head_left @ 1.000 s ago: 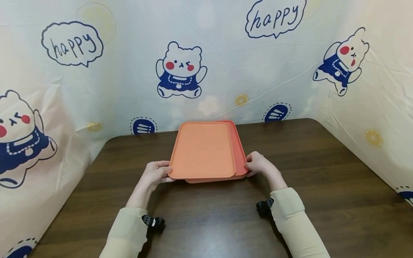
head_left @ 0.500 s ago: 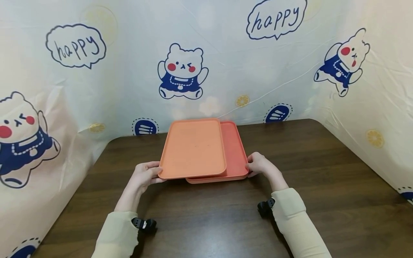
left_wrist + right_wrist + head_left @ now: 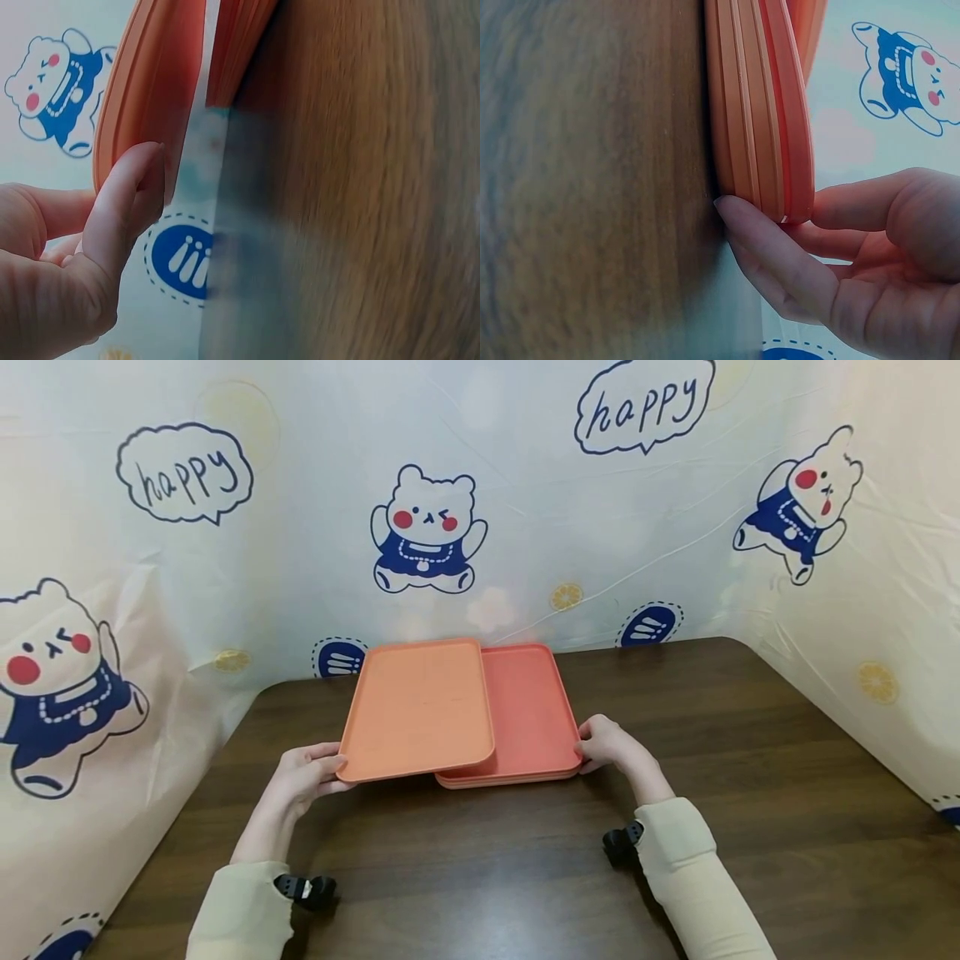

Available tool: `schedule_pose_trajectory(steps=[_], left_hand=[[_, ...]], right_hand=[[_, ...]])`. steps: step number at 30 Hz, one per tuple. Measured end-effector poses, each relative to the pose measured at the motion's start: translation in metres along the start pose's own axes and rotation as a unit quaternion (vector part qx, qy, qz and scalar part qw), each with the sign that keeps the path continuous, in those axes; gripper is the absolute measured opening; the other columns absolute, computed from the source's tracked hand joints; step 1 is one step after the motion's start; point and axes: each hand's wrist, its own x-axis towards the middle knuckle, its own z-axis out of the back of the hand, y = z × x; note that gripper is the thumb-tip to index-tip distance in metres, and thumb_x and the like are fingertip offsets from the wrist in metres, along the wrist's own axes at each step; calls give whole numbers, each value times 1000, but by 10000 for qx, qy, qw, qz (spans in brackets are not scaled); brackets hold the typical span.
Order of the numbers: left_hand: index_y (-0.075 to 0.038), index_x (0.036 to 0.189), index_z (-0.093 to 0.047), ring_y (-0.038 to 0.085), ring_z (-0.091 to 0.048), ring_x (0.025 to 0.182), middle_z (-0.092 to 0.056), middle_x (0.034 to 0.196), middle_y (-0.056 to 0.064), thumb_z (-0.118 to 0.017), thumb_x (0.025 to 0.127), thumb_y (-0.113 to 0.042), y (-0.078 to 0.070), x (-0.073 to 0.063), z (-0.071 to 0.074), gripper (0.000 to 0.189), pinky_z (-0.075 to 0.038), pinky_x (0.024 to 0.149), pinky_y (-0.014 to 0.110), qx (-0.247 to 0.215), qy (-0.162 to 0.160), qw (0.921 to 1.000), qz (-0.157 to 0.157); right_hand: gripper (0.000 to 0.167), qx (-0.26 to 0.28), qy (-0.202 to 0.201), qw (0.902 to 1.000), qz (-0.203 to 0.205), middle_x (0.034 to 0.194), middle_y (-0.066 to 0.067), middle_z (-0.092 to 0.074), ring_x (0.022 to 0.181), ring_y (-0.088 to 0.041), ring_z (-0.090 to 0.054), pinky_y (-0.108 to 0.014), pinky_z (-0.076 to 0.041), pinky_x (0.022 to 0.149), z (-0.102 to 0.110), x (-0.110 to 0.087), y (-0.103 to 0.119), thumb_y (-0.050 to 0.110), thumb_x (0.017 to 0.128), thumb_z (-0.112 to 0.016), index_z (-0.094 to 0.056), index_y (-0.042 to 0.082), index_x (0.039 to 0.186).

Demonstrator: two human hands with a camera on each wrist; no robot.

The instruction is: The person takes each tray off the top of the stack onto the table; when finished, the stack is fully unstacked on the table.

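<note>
My left hand [image 3: 298, 778] pinches the near left corner of a flat orange tray [image 3: 412, 706]. In the left wrist view this tray [image 3: 146, 90] is lifted off the table, its underside facing the lens. Its right part overlaps a coral-red tray [image 3: 531, 710], which tops a small stack. Below the red one, the right wrist view shows orange trays [image 3: 742, 127] nested tightly on the table. At the stack's near right corner my right hand [image 3: 613, 750] grips the edges, thumb and fingers on either side of them.
A dark brown wooden table [image 3: 480, 877] lies under everything. Behind it and along both sides hangs a pale printed cloth [image 3: 300, 543] with bears and "happy" bubbles. A black camera band sits on each wrist, the left one [image 3: 306, 892] near the tabletop.
My left hand has drawn the orange tray leftward, uncovering much more of the red tray. My right hand and the stack have stayed nearly in place.
</note>
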Motion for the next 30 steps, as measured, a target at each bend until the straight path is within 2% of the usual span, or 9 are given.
schedule_pose_trajectory(steps=[9,17,30], left_hand=[[15,142,-23,9,-68,73,-66,90,-3,-52,93,-4,6,-1,21,60,-57,69,27,-180,146,9997,-14],[15,143,-18,9,-69,72,-67,85,-7,-54,93,-5,12,-4,43,65,-57,68,26,-208,87,9997,40],[17,143,-13,9,-69,70,-66,78,-13,-53,93,-5,23,-9,69,68,-57,67,25,-178,14,9998,82]], right_hand=[[22,-28,28,10000,-33,90,-21,-65,71,-17,-65,-36,-58,70,1,-1,1,-5,86,-49,-60,-14,103],[21,85,22,10000,38,84,-19,-66,68,-15,-64,-37,-58,69,1,1,1,-7,85,-48,-60,-15,100],[21,94,27,10000,21,86,-20,-65,69,-15,-64,-37,-58,71,1,-1,1,-7,84,-47,-60,-16,99]])
